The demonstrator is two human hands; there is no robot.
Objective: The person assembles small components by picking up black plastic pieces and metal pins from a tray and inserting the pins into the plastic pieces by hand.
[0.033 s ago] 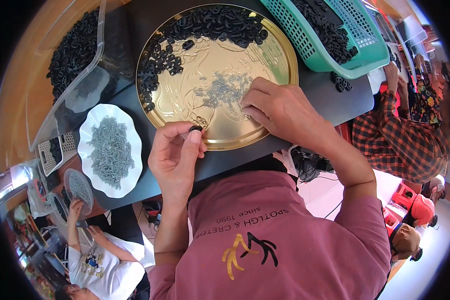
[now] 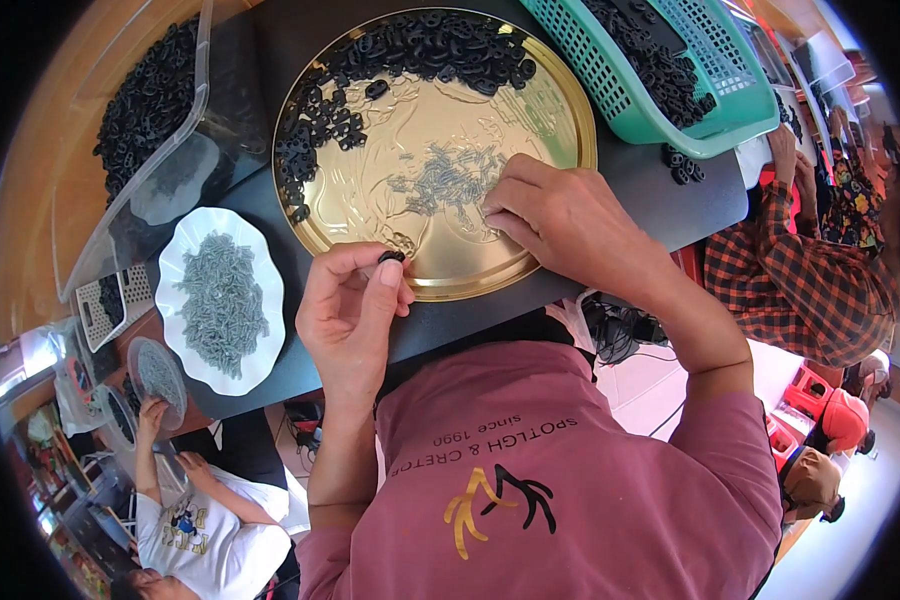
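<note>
My left hand (image 2: 353, 315) pinches a small black plastic piece (image 2: 391, 257) between thumb and forefinger, over the near rim of a round gold tray (image 2: 370, 215). The piece looks rounded, and my fingertips cover part of it. My right hand (image 2: 562, 218) has its fingers closed together at the right side of a loose pile of small silvery screw-like pins (image 2: 445, 180) on the tray. Whatever is between those fingertips is hidden. Many black oval link-like pieces (image 2: 440, 48) lie heaped along the tray's far and left sides.
Left of the tray, a white scalloped dish (image 2: 173, 300) holds more silvery pins. Behind it stands a clear plastic bin (image 2: 202, 70) of black pieces. A green basket (image 2: 620, 110) with black pieces stands at the far right. Other people sit at both sides.
My right fingertips have shifted very slightly to the right at the pile of pins. My left hand and the black piece look unchanged.
</note>
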